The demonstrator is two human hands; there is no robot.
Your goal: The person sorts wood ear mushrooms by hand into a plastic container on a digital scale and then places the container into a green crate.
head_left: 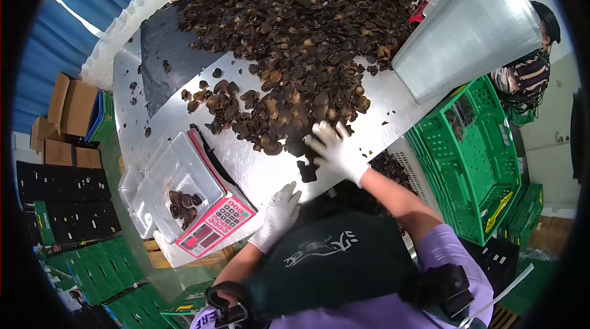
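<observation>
The right hand (pixel 335 147) lies flat with fingers spread on the dried mushrooms (pixel 289 40) at the near edge of the heap on the table (pixel 258 172). The left hand (pixel 279 209), relaxed and empty, rests at the table edge. The pieces look light, brittle and curled, so scooping from beneath seems best.

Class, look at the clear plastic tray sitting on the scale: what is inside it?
Inside the clear tray on the scale lies a small cluster of dark dried mushroom pieces near one end; the rest of it is bare. The scale platform under the tray is mostly covered.
</observation>
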